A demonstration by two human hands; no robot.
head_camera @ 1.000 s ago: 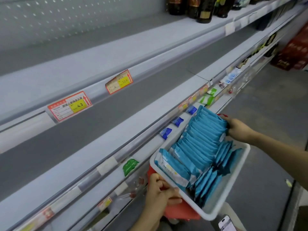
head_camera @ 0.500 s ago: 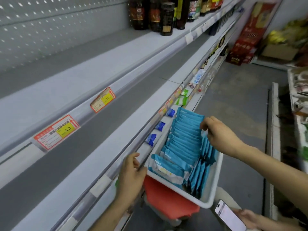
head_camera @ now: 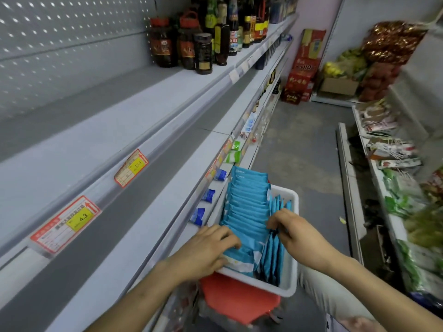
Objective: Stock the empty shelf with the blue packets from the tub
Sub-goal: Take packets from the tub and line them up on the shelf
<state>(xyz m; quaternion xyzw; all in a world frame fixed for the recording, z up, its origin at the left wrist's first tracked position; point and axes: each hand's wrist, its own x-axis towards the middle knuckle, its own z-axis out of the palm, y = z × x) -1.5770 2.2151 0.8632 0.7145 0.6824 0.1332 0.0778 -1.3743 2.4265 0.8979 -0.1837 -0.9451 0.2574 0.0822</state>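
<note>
A white tub (head_camera: 285,287) sits low in the middle, resting on something red (head_camera: 237,299). It holds a long row of blue packets (head_camera: 249,202) standing on edge, with more along its right side. My left hand (head_camera: 211,248) lies on the near left end of the row, fingers curled over the front packets. My right hand (head_camera: 292,232) reaches in from the right, its fingertips curled among the packets on the right side. The empty grey shelf (head_camera: 134,188) runs along the left, beside the tub.
Price tags (head_camera: 66,224) hang on the upper shelf's edge. Dark sauce bottles (head_camera: 203,53) stand further along that shelf. Small blue sachets (head_camera: 197,215) hang on the lower rail. Red cartons (head_camera: 302,68) stand at the aisle end; packaged goods (head_camera: 393,164) fill the right-hand shelving.
My left hand left the tub's rim and came onto the front packets. My right hand slid from the far end of the row toward the near right side. The view tilted up along the aisle.
</note>
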